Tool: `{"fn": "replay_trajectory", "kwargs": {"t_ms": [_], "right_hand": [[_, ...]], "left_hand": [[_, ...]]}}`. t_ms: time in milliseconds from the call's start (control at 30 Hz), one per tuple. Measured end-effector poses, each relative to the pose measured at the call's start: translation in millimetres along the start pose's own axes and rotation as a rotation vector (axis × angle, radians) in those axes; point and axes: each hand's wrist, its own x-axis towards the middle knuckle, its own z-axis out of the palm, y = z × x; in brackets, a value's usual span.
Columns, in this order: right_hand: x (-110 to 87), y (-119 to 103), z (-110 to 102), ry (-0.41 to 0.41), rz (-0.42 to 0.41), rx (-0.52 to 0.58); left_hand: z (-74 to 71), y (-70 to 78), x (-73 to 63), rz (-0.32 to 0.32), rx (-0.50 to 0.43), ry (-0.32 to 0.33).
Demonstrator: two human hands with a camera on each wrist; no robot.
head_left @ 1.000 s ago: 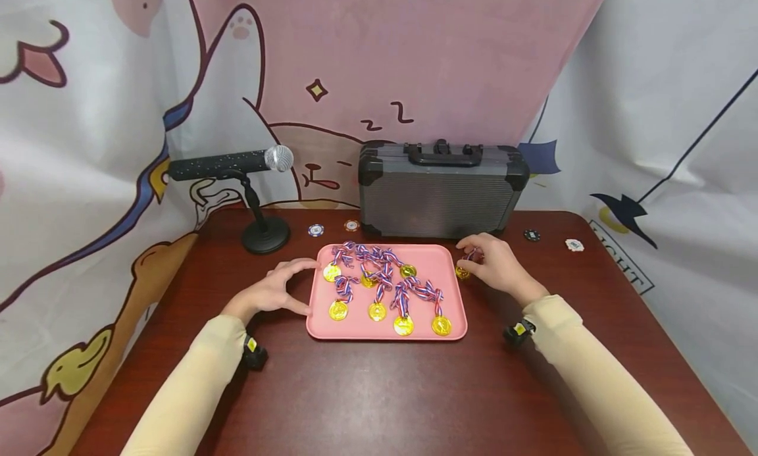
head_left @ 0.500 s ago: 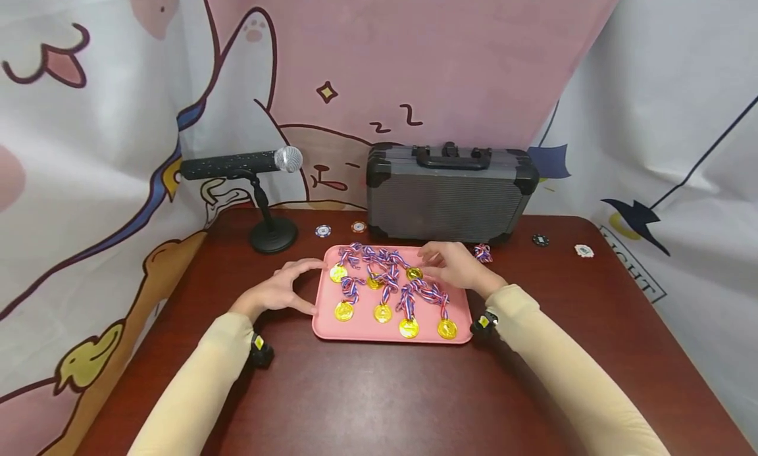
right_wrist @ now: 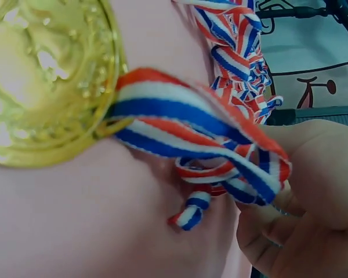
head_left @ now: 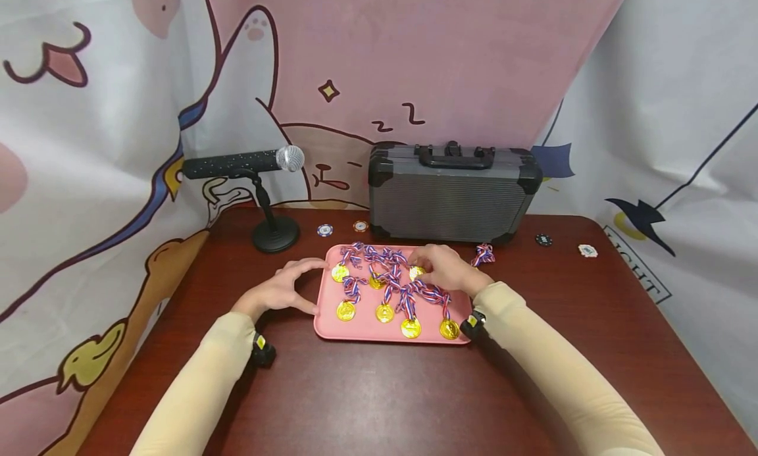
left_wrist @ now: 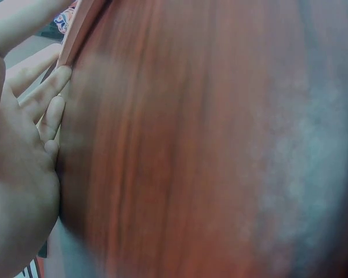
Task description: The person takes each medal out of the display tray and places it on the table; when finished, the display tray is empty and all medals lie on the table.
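Note:
A pink tray (head_left: 361, 334) on the table bears several gold medals with red, white and blue ribbons. At its left edge, my left hand (head_left: 275, 293) touches the rim, thumb and fingers spread wide; the left wrist view shows fingers (left_wrist: 49, 95) against the tray's side. My right hand (head_left: 447, 270) is over the tray's back right, pinching a gold medal (head_left: 416, 272) between thumb and fingers. In the right wrist view the curled hand (right_wrist: 304, 191) is partly behind a ribbon (right_wrist: 180, 110), with a nearer medal (right_wrist: 46, 75) large beside it; the fingertips are hidden.
Another medal's ribbon (head_left: 483, 254) lies on the table right of the tray. Behind stand a grey hard case (head_left: 453, 202) and a microphone (head_left: 237, 163) on a desk stand (head_left: 275, 234). Poker chips (head_left: 324, 230) lie along the back of the table (head_left: 367, 403).
My right hand has left the medal beside the tray and moved left over the tray to the back right medal. My left hand stays at the tray's edge; the head view has shifted slightly.

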Motion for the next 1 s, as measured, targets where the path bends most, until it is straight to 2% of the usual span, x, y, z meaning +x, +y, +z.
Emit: {"fn": "replay_trajectory", "kwargs": {"t_ms": [200,400,500,700,867,1000], "right_hand": [[-8.3,3.0,-3.9,-0.015,0.048,0.032],[-18.6,14.4,-10.0,0.003,0.083,0.076],[-23.1,20.4,-15.6,0.02,0.094,0.132],[-35.7,27.4,-32.8,0.109,0.121,0.271],[-54.0,33.3,-52.6,0.194,0.163,0.403],[-73.4,37.7,-72.4,0.28,0.202,0.434]], "left_hand": [[1.5,1.1,-1.8,-0.005,-0.003,-0.006],[0.1,2.8,-3.1,-0.006,-0.007,-0.005],[-0.6,3.3,-2.0,0.0,-0.008,-0.004],[-1.3,2.8,-1.2,0.011,0.003,-0.004],[-0.7,4.0,-2.4,0.021,0.002,0.004],[-0.5,4.2,-2.9,0.021,-0.012,0.005]]}}
